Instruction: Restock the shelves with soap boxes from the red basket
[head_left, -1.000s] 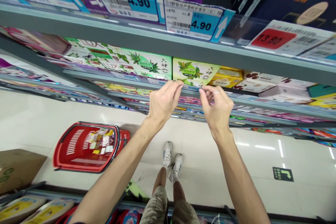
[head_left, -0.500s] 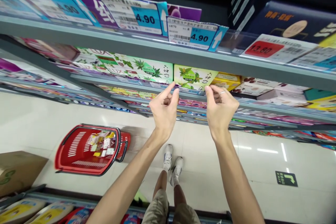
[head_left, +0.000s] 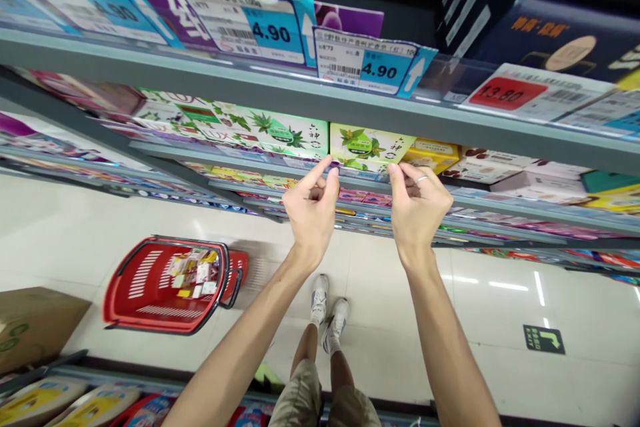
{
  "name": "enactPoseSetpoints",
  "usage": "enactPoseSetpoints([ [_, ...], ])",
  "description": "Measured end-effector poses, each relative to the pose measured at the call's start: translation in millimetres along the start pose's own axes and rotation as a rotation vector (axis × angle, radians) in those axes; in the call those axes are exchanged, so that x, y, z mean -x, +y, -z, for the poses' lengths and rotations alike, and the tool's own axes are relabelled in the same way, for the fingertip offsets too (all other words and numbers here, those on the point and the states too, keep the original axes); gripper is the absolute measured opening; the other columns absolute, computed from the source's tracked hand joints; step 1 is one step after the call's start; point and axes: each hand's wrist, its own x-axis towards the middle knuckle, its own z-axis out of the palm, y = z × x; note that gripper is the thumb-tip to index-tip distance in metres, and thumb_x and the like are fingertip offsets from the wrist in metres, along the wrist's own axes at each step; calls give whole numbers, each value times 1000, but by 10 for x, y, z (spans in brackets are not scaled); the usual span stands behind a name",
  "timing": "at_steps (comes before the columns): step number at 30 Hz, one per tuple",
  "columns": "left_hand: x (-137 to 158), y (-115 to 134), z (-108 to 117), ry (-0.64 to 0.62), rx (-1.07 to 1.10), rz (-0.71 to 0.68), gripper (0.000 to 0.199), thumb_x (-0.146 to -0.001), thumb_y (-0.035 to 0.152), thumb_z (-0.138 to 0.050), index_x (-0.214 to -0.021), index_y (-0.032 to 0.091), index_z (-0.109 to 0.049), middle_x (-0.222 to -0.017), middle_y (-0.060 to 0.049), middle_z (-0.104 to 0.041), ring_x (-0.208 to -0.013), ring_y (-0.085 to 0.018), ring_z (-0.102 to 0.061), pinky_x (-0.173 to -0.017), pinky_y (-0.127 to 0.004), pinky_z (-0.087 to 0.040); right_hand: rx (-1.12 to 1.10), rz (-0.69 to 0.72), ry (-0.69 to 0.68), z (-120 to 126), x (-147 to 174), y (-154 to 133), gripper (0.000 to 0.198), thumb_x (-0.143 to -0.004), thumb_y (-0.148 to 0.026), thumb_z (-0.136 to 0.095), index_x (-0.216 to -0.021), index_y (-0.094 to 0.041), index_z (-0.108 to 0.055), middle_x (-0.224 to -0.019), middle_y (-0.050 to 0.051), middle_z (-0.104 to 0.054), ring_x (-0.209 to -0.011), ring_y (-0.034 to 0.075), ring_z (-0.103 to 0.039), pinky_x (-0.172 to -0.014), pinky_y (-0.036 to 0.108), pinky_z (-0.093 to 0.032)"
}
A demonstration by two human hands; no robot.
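A yellow-green box of soap with leaf and flower pictures sits at the front of the shelf below the price tags. At its lower left corner is my left hand, index fingertip against the box, thumb close by and the other fingers curled. My right hand, with a ring on one finger, pinches at the lower right corner. Both hands are closed about the front edge of the box. Left of it stands a row of white-and-green soap boxes, and yellow boxes are on its right.
The upper shelf edge with price tags overhangs the box. A red shopping basket holding small packages stands on the floor at left, near a cardboard box. Bottles line the shelf at bottom left.
The view has shifted slightly. Both hands stay at the lower corners of the soap box, and the box has not visibly moved on the shelf.
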Motion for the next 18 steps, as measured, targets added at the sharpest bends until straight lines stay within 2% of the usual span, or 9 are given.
enactPoseSetpoints([
  [8,-12,15,16,-21,20,29,34,-91,33,-74,-121,17,-79,-59,7,-41,-51,-7,-33,-49,-24,-32,-137,-67,77,-108,55,11,17,-95,-32,-71,-94,-18,-79,-81,2,-71,-68,13,-65,-60,28,-56],
  [12,-7,3,28,-43,23,21,36,-91,33,-74,-122,17,-78,-59,8,-40,-52,-7,-34,-49,-23,-33,-168,-132,78,-151,84,59,20,-95,-37,-70,-98,-19,-78,-86,3,-72,-67,14,-65,-59,29,-59],
  [18,-7,-10,34,-70,20,21,36,-92,35,-72,-123,18,-76,-61,7,-42,-52,-8,-36,-50,-25,-34,-197,-142,80,-151,91,76,21,-95,-38,-71,-98,-18,-77,-86,3,-73,-67,14,-66,-61,30,-60],
])
